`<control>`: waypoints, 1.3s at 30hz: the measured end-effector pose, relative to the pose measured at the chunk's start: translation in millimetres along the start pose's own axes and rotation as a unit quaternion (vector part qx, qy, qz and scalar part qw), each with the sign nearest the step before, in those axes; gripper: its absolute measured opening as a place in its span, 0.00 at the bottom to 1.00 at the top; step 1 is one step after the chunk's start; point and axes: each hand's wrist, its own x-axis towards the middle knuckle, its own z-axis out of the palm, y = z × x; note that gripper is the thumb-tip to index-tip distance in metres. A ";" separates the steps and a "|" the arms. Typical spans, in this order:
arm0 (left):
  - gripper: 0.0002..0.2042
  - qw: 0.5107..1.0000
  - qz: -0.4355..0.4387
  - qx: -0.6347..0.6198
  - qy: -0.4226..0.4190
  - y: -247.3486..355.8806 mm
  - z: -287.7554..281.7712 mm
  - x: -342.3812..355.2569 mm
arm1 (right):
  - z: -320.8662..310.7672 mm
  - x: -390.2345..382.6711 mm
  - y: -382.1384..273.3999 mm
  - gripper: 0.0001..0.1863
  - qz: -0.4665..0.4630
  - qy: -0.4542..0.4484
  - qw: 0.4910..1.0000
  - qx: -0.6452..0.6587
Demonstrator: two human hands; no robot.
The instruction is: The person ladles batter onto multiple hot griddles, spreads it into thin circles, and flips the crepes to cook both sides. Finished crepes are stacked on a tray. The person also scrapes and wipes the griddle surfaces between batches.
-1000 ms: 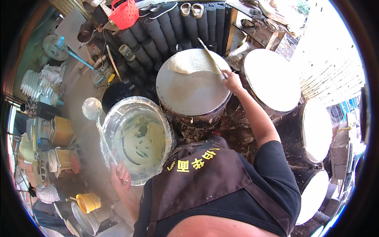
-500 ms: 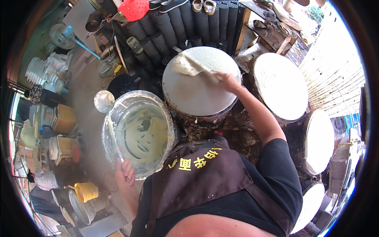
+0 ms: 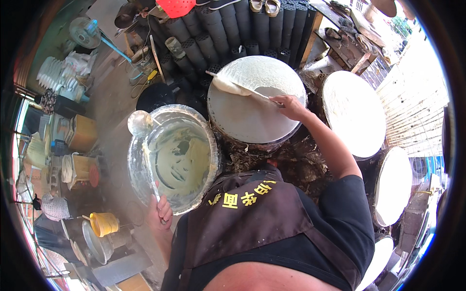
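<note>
My right hand (image 3: 291, 105) grips a long flat spreader stick (image 3: 238, 88) laid across the far part of a round grey griddle (image 3: 242, 123). A lump of pale batter (image 3: 224, 85) sits under the stick's far end, and a thin batter film (image 3: 262, 72) covers the griddle's far part. My left hand (image 3: 159, 213) holds the handle of a metal ladle (image 3: 140, 122) at the near rim of a wide metal basin (image 3: 133, 167). The basin holds pale batter, and the ladle's bowl rests on its far rim.
Three more round griddles coated white stand to the right (image 3: 354, 114), (image 3: 393, 186), (image 3: 378, 257). Dark cylinders (image 3: 233, 24) are stacked behind the griddle. A yellow cup (image 3: 104, 224), pots, a fan (image 3: 83, 31) and white stacked ware (image 3: 51, 72) crowd the left side.
My right hand has swung the spreader's far end leftward over the griddle, dragging batter with it. My left hand stays on the ladle at the basin.
</note>
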 end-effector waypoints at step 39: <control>0.22 0.999 0.030 0.011 0.021 -43.3 40.7 -36.4 | -75.3 1.4 51.6 0.16 -0.066 -0.082 0.994 -0.026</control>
